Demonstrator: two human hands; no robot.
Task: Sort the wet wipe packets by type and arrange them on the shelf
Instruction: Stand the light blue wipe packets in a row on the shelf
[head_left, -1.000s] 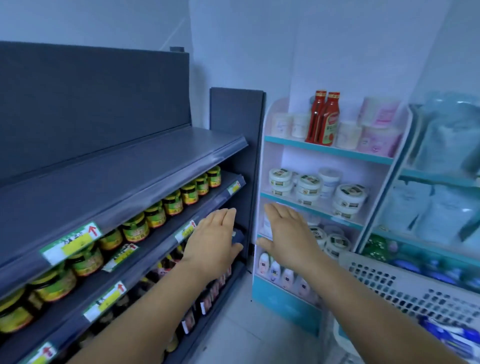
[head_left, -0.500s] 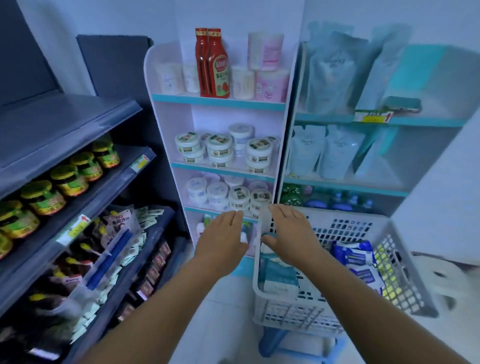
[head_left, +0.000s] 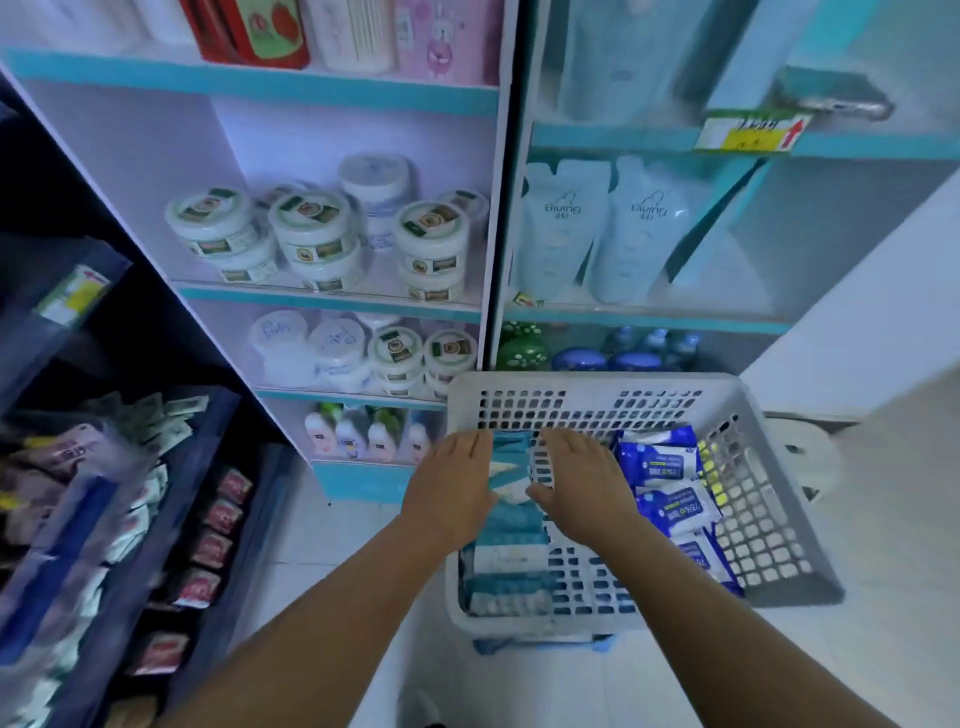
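Pickup step: left hand (head_left: 451, 491) and right hand (head_left: 579, 486), fingers straight, flank teal packets (head_left: 506, 525) inside the basket (head_left: 597, 387). Neither grip holds anything. Next, likely squeeze and lift.

basket (head_left: 587, 392): pale grey, grid of holes
left packets (head_left: 506, 558): teal and white bands
right packets (head_left: 670, 467): deep blue, white patches
shelf (head_left: 332, 85): white, turquoise edges
tubs (head_left: 311, 223): white, green labels
pouches (head_left: 639, 234): pale blue
tag (head_left: 748, 136): yellow, green, red arrow
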